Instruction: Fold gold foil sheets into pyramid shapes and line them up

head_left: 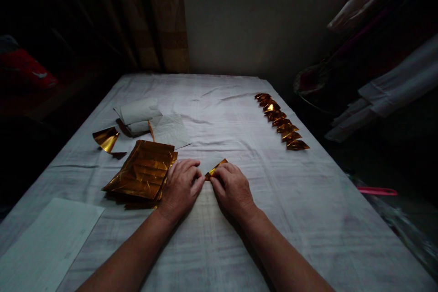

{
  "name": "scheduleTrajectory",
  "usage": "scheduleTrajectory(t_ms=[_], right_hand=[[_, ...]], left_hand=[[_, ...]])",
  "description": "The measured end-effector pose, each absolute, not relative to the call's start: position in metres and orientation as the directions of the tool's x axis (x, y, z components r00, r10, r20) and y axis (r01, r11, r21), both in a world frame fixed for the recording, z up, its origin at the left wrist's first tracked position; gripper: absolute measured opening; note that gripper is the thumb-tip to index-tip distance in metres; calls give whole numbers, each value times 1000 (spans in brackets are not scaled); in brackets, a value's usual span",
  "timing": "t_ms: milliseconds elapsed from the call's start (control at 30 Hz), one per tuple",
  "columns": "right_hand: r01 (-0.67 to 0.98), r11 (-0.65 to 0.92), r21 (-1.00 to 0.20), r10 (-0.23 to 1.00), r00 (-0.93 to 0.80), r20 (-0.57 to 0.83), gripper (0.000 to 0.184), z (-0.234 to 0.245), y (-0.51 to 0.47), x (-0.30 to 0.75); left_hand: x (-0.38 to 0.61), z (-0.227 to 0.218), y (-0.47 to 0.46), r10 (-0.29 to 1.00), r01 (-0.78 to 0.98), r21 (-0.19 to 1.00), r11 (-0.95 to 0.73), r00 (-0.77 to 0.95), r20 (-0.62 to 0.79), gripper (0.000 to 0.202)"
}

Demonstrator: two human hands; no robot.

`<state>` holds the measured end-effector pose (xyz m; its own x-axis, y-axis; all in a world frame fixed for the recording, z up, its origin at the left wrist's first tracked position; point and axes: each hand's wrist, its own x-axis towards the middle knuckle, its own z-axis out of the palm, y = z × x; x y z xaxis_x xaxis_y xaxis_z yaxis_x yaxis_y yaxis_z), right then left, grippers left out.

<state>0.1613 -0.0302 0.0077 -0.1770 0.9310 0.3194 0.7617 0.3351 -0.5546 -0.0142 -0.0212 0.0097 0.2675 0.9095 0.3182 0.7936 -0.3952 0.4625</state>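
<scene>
My left hand (183, 183) and my right hand (233, 188) rest side by side on the cloth-covered table (308, 210), fingers curled and pinching a small gold foil sheet (215, 167) between them; its white back shows at the top. Just left of my left hand lies a stack of gold foil sheets (143, 171). A row of several folded gold foil pieces (281, 122) runs along the far right of the table.
A loose curled gold sheet (106, 138) and folded white paper (142, 114) lie at the far left. A pale sheet (48, 246) sits at the near left corner. Clothing hangs off to the right, and a wall stands behind the table.
</scene>
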Motion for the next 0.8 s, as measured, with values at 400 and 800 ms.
scheduleTrajectory(t_ms=[400,800], right_hand=[[770,344,-537,926,-184,329,9,8,-29,159],[698,301,-650,951,-167,261,7,7,-26,162]], left_hand=[[-12,12,-21,917,800,465,-379,258,304,10],[-12,11,-20,916,800,462,-383,264,302,12]])
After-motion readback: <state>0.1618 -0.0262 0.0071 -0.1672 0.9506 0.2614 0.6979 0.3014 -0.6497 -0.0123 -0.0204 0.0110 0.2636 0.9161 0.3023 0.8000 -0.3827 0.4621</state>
